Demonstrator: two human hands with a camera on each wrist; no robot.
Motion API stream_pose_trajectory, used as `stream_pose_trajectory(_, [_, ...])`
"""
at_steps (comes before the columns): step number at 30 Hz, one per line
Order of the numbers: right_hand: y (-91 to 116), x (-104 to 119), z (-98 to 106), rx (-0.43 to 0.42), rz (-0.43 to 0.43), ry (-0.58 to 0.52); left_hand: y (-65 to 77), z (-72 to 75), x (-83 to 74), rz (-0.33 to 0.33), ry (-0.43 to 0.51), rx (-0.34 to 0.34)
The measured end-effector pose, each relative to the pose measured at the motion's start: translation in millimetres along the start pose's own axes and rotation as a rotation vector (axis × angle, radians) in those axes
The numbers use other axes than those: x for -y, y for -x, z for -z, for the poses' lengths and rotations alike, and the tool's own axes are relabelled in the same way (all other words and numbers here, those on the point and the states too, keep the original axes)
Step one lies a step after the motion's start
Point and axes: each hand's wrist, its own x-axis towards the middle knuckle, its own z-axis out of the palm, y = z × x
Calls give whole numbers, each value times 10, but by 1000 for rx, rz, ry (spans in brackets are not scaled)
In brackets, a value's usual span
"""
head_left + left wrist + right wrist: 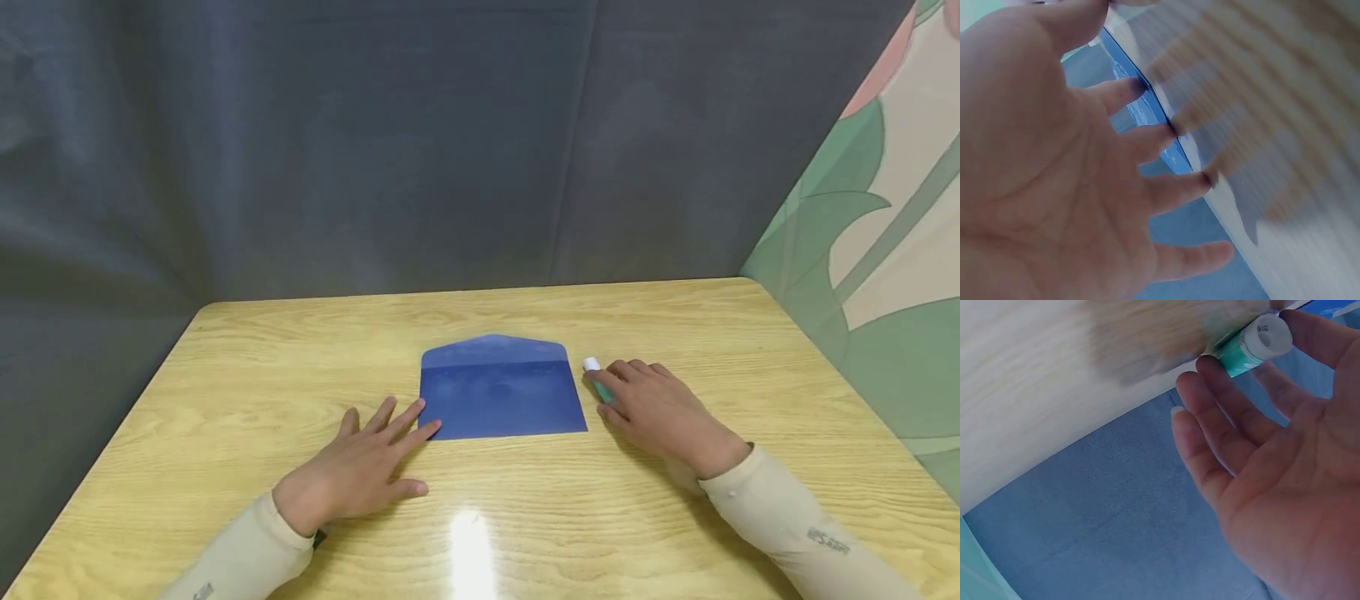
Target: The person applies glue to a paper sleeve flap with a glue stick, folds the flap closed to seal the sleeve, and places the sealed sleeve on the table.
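In the head view, a flat blue rectangular envelope [502, 404], smooth and faintly glossy, lies at the middle of a wood-grain desk [300, 350] with a polished, light-reflecting surface; its peaked, round-cornered flap [495, 351] is unfolded toward the dark cloth curtain [390, 150] behind. The left hand [356, 475] lies with fingers spread apart, two fingertips on the envelope's left edge. The right hand [663, 417] is just beside the envelope's right edge, thumb and fingers bent around a small green cylindrical tube with a white end [602, 390]. Caution: the envelope is likely to slide or rotate if the left fingertips press sideways, since the thin sheet rests on a slick surface and contact is limited to one edge. In the left wrist view, the finger gaps are confirmed; the envelope appears edge-on as a narrow shiny blue strip, and the blurred grain prevents judging fingertip pressure. In the right wrist view, the tube is clamped between the thumb and the curled fingers, its round, pale end face toward the camera. Caution: a smooth, round barrel may roll or slip if the fingertip grip is uneven; whether the tube touches the desk cannot be determined.
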Motion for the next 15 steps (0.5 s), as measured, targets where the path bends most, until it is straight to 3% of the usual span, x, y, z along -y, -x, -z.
stream_pose_trajectory(15, [-4, 18, -33, -25, 30, 9, 17, -19, -2, -17, 0, -34])
